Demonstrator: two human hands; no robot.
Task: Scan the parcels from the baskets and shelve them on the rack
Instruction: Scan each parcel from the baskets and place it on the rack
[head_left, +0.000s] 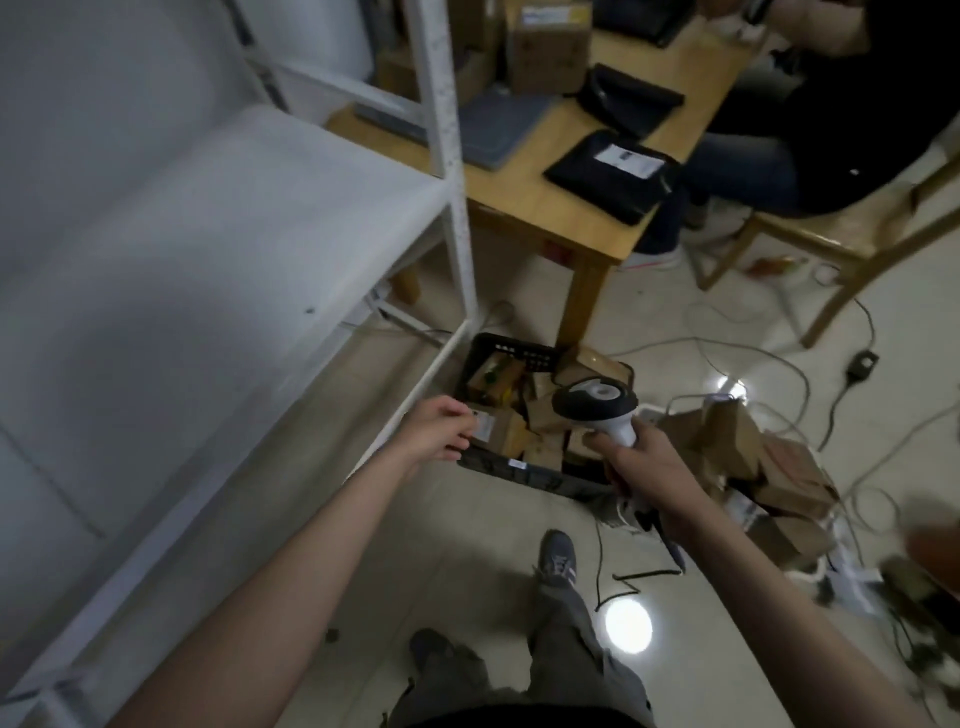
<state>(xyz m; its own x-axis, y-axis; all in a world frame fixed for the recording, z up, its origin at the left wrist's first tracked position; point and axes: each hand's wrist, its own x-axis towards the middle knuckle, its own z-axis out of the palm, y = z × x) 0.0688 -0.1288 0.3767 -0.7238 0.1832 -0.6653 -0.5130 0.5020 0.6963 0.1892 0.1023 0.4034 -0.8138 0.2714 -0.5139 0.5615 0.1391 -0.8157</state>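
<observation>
Both arms reached toward the basket (519, 470).
Right hand (647, 467) gripped the scanner (597, 402); left hand (441, 428) hung loosely curled, empty, over the parcels (524, 436).

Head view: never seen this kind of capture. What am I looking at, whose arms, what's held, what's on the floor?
There is no robot here. A person wears a wide-angle camera on the head, so this single picture looks forward and down over their own arms and legs.

The right hand grips a white handheld barcode scanner with a dark head. The left hand reaches toward a black basket on the floor, full of small cardboard parcels; whether it already holds one is too blurred to tell.

More brown parcels lie in a loose pile to the right, among cables. On the left stands the white rack, its visible shelf bare. Behind it is a wooden table with black bagged parcels and boxes, where another person sits.
</observation>
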